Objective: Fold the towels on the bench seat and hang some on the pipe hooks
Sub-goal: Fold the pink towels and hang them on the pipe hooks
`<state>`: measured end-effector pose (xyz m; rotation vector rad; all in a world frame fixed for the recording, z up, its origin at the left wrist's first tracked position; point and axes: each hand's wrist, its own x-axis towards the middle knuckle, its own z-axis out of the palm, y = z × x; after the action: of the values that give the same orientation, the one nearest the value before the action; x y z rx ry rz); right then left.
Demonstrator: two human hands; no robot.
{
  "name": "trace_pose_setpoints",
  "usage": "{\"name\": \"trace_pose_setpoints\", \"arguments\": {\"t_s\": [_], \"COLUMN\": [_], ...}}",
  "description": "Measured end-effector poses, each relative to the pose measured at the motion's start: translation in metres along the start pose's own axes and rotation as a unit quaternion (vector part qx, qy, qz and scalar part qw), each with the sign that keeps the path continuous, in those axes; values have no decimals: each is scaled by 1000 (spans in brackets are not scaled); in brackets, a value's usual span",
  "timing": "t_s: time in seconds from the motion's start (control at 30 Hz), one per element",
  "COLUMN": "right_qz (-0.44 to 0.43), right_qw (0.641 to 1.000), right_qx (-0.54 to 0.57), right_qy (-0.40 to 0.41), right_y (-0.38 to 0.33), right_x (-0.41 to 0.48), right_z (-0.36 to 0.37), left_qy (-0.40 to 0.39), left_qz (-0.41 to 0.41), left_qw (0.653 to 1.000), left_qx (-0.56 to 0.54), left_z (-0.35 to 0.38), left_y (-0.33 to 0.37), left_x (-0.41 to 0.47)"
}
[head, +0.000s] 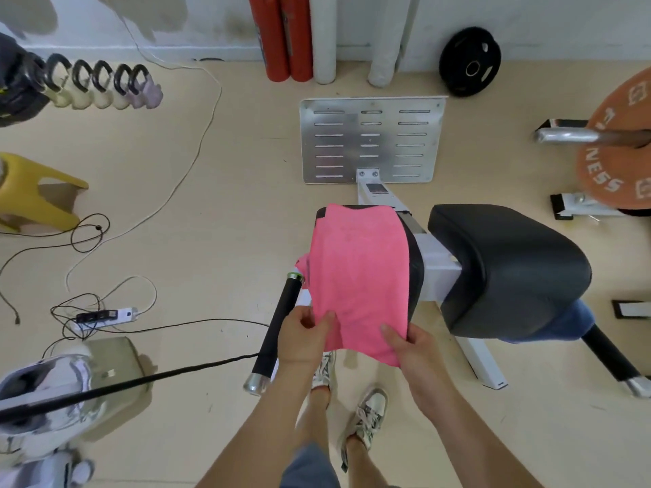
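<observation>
A pink towel point(359, 272) lies spread over the small black bench seat point(415, 272), its near edge hanging off toward me. My left hand point(303, 338) pinches the towel's near left corner. My right hand point(410, 350) grips the near right edge, thumb on top. A larger black padded seat point(507, 269) stands to the right with something blue point(570, 322) tucked under its near side. A black pipe handle point(278, 329) with a green-ringed end sticks out to the left of the towel.
A metal foot plate point(370, 139) lies beyond the seat. Cables and a power strip point(105, 317) sprawl on the floor at left, beside a yellow stool point(31, 191). An orange weight plate point(616, 153) on a bar is at right. A row of black hooks point(95, 77) sits upper left.
</observation>
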<state>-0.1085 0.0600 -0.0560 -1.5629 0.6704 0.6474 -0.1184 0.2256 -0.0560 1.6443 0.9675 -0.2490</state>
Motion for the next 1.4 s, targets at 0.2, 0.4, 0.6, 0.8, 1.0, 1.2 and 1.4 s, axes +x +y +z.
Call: {"name": "trace_pose_setpoints", "arguments": {"t_s": [0.2,0.4,0.6,0.8,1.0,1.2,1.4], "right_qz": [16,-26,-56,-29,-39,71,130], "right_qw": [997,999,995,992,992,994,987], "right_qx": [68,33,-37,41,-102,-27,57], "right_qy": [-18,-1,-73,-112,-68,-79,-70], "right_y": [-6,-13,-13,-22,-44,-76,-85], "right_x": [-32,-58,-70,-75,-68,-15,11], "right_z": [-6,-12,-17,-19,-25,-23,-14], "left_qy": [-117,-138,-31,-154,-163,-242,-387], "left_qz": [-108,-94,116,429,377,348,181], "left_qw": [982,967,992,788,792,790,851], "left_qx": [-102,-194,46,414,452,442,304], "left_z": [1,-11,-24,-14,-11,-32,-40], "left_y": [1,-6,-12,-5,27,68,80], "left_x": [-15,-44,-67,-98,-74,-61,-53]}}
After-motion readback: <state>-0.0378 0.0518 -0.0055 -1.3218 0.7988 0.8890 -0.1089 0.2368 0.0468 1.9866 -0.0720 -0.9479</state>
